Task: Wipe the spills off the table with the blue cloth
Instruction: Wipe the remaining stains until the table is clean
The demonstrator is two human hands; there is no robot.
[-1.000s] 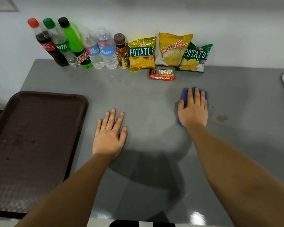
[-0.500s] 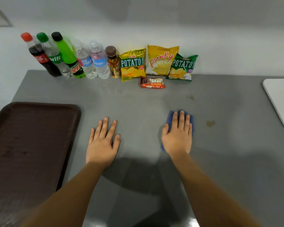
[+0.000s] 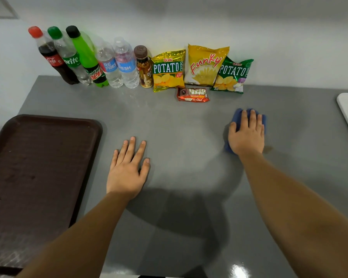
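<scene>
Cloth [image 3: 235,118], blue and soft, had slid from the bench's middle toward its right edge and farther back, pressed flat under the right hand [image 3: 247,135], whose fingers lay spread on top of it. Just beside the wrist a faint brown spill [image 3: 268,150] showed on the glossy grey bench [image 3: 189,125]. The left hand [image 3: 127,169] stayed flat, fingers splayed and empty, beside the rounded, textured brown tray [image 3: 38,167].

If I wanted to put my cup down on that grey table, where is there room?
Bare table lies between the left hand and the right hand pressing the blue cloth, and in front of the arms. The brown tray fills the left; bottles and snack bags crowd the back wall.
</scene>
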